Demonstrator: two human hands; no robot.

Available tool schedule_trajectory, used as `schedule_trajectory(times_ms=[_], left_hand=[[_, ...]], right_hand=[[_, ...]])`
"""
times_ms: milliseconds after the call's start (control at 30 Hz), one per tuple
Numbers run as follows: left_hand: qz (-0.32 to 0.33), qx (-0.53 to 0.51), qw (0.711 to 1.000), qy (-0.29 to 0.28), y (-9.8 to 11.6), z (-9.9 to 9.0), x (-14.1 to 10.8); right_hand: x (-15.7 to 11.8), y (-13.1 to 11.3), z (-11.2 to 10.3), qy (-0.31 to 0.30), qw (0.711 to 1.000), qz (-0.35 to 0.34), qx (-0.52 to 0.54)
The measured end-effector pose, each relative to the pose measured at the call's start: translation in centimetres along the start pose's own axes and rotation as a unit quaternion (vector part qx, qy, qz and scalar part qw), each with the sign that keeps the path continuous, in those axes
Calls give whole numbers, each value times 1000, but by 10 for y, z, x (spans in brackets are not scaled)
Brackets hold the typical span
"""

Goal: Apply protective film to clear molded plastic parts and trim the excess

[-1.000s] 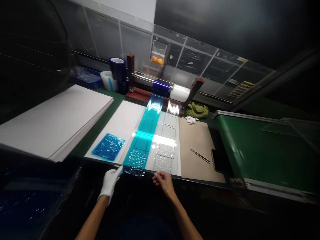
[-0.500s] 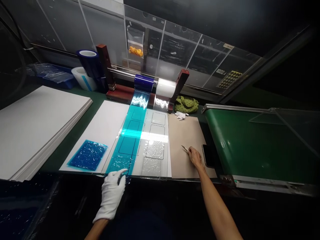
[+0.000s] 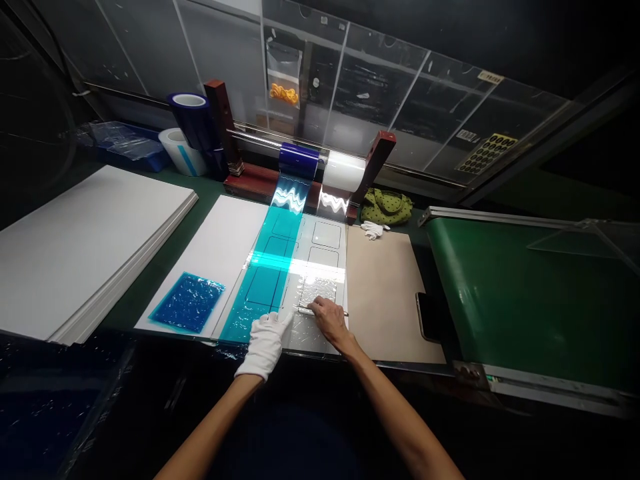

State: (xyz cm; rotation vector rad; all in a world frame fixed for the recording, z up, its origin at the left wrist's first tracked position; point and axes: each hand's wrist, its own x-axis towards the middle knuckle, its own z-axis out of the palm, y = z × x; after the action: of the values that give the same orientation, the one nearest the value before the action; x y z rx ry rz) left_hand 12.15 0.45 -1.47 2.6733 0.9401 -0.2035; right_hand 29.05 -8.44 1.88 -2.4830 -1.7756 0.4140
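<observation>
My left hand [image 3: 266, 341], in a white glove, rests at the near part of the blue film strip [image 3: 267, 267], its index finger stretched out toward the clear film. Bare, my right hand [image 3: 330, 321] is closed around a thin pen-like tool [image 3: 305, 309], whose tip lies over the clear film strip [image 3: 323, 287]. Both strips run down from a dark blue roll [image 3: 299, 160] and a white roll [image 3: 345, 171] on a rod. Outlined rounded rectangles show beneath the strips. A square blue film stack [image 3: 189, 302] lies to the left on white paper [image 3: 227, 227].
At the left is a thick stack of white sheets [image 3: 100, 247]. Spare rolls [image 3: 183, 150] stand behind. Brown board [image 3: 385, 287], a phone [image 3: 428, 317] and a green conveyor belt [image 3: 525, 293] are on the right. A green cloth [image 3: 386, 208] lies by the wooden stand [image 3: 377, 163].
My right hand has moved left with the tool, from the brown board onto the clear strip. My left hand has shifted right and slightly forward, over the film. The view has shifted a little.
</observation>
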Motion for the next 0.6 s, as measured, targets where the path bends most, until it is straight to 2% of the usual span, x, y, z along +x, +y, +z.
schedule_trajectory(times_ms=[133,267,467,600], left_hand=[[-5,20,1000,-20,1,-2,-4],[-12,11,1000,-22,2,2,-5],[-26,-19,999,-19,-1,9,1],[-30,-63,998,3,-4,7,-3]], right_hand=[[16,-12,2,-21,999,-33,-24],[18,-10,0,-36,998,-39,-40],[-1,11,-9,-47,997,-21,-49],[-19,30,-16,-48,997,10,-54]])
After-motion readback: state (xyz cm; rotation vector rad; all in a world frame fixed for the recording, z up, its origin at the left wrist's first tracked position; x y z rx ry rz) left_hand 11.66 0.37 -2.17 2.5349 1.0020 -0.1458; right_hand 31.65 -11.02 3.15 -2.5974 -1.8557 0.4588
